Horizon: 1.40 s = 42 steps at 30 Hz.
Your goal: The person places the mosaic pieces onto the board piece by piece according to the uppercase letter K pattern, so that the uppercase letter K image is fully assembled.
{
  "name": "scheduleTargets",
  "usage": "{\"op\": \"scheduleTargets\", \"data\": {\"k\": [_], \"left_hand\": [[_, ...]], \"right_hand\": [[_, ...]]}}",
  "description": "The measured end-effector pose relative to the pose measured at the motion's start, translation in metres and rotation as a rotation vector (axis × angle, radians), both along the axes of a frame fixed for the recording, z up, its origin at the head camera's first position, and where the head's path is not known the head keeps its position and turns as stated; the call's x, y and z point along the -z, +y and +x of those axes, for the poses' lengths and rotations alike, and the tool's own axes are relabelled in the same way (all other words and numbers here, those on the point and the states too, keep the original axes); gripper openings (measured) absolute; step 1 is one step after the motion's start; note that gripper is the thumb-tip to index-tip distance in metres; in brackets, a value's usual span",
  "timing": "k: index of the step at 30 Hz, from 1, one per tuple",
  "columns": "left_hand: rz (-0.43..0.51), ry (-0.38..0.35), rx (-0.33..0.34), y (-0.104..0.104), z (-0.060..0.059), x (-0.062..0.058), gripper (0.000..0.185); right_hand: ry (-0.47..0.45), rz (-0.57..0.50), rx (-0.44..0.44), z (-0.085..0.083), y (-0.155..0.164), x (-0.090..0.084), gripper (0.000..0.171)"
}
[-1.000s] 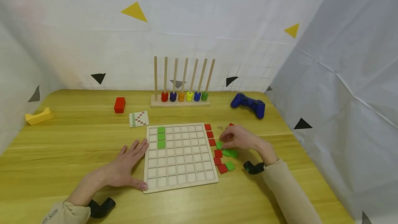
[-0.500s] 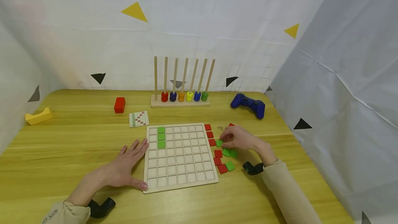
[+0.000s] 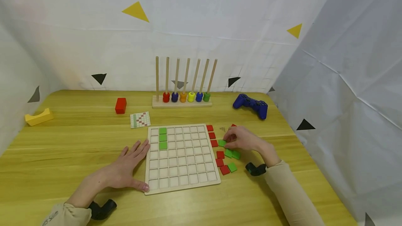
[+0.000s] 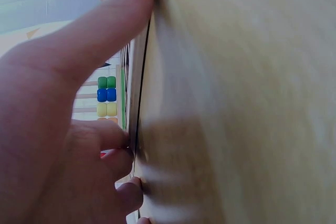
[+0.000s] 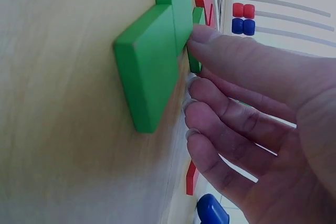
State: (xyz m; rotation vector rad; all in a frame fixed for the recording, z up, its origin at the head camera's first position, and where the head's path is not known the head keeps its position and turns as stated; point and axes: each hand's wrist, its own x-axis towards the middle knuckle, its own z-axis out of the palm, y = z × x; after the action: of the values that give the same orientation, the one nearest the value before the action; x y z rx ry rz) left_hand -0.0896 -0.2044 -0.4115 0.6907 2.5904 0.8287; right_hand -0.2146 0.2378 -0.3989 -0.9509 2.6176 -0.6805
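Note:
In the head view my left hand (image 3: 122, 172) lies with spread fingers along the left edge of a wooden grid board (image 3: 182, 180). Its thumb touches the board's near left corner. Three green square tiles (image 3: 163, 137) sit in a column of cells near the board's far left. To the right of the board, my right hand (image 3: 243, 138) pinches a green tile (image 3: 222, 143) at table level. In the right wrist view the thumb lies against that tile (image 5: 196, 59), with curled fingers beside it. Two more green tiles (image 5: 144, 72) lie close by, touching each other.
Several red tiles (image 3: 220, 155) line the board's right side, with another green tile (image 3: 232, 167) near them. A patterned card (image 3: 140, 120), red block (image 3: 120, 106), yellow arch block (image 3: 39, 117), bead rack (image 3: 182, 104) and blue game controller (image 3: 250, 105) stand farther back.
The green tile at my right fingertips has shifted slightly away from me and to the right, and the right hand moved a little with it. My left hand stays in place.

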Motion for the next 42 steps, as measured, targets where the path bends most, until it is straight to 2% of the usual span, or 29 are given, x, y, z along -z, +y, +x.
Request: {"op": "scheduleTargets", "data": {"k": [11, 22, 28, 39, 42], "left_hand": [[0.002, -0.005, -0.005, 0.001, -0.001, 0.000, 0.132], [-0.004, 0.009, -0.001, 0.000, -0.001, 0.002, 0.133], [-0.008, 0.020, 0.001, 0.000, -0.001, 0.003, 0.133], [-0.008, 0.006, 0.001, 0.000, -0.001, 0.002, 0.133], [-0.010, 0.012, 0.001, 0.000, -0.001, 0.002, 0.133]], "right_hand": [[-0.028, 0.001, 0.014, -0.002, 0.001, 0.001, 0.018], [-0.029, -0.015, -0.010, -0.005, 0.005, 0.004, 0.018], [-0.059, -0.030, 0.003, -0.005, 0.005, 0.001, 0.018], [-0.057, -0.057, -0.016, -0.003, 0.004, -0.005, 0.019], [-0.032, -0.066, -0.032, -0.002, 0.002, -0.008, 0.018]]}}
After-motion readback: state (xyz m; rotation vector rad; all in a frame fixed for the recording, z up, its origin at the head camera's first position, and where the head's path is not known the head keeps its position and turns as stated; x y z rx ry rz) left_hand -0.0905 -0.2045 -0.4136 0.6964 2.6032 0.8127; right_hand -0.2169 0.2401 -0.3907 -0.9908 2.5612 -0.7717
